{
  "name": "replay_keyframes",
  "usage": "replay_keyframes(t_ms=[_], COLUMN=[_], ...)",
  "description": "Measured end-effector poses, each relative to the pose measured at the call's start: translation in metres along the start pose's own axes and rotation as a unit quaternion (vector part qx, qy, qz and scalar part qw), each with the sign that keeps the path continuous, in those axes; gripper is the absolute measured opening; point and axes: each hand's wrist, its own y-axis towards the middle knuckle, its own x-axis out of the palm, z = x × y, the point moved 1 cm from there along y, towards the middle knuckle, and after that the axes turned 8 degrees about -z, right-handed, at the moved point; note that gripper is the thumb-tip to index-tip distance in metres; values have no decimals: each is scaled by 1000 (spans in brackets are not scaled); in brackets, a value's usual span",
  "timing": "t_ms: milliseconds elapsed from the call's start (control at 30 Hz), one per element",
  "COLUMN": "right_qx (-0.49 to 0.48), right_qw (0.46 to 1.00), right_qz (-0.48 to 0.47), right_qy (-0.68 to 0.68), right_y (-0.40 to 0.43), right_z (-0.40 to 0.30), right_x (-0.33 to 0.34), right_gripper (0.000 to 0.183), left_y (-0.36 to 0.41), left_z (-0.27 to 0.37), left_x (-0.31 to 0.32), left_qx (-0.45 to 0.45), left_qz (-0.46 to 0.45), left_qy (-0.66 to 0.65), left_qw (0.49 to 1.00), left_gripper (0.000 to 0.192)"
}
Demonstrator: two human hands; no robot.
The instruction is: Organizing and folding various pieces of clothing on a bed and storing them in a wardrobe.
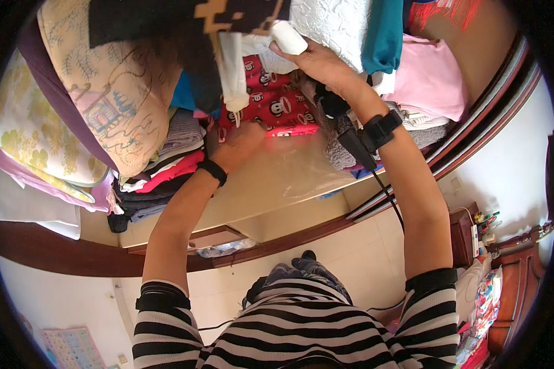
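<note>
My left hand (244, 139) is at the front edge of a folded red cloth printed with cartoon monkeys (279, 108). Its fingers are blurred, so I cannot tell whether they grip it. A pale hanging strap (234, 74) with a tied lower end dangles just above that hand. Farther back, my right hand (323, 64) holds a white cylindrical object (289, 38) between thumb and fingers; what it is made of is unclear. Black and tan hanging fabric (184, 27) covers part of the space left of the strap.
Stacked folded clothes (166, 166) lie left on the wardrobe shelf (267, 177). Embroidered cream fabric (115, 101) hangs above them. To the right are a teal garment (383, 37), pink folded cloth (427, 76) and sliding-door tracks (480, 110). A black cable (390, 198) trails from my right wrist.
</note>
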Motion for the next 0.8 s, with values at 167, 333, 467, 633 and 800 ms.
replay_keyframes(t_ms=[167,333,467,633,800], right_qx=[-8,-27,-36,-38,-49], right_qw=[1000,1000,999,999,995], right_qz=[-5,-11,0,-15,-49], right_qy=[-9,-3,-23,0,67], right_y=[-4,4,10,6,-5], right_z=[-2,7,11,11,2], right_x=[-2,-7,-3,-3,2], right_gripper=[78,78,79,78,69], left_y=[1,-21,-22,-8,0], left_z=[-35,-20,-23,-6,26], left_x=[-15,-17,-14,-64,-11], left_qx=[27,137,168,11,126], left_qz=[94,224,57,-138,-111], left_qy=[-36,-135,-299,-370,-164], left_qw=[995,956,938,919,972], left_gripper=[23,28,30,59,93])
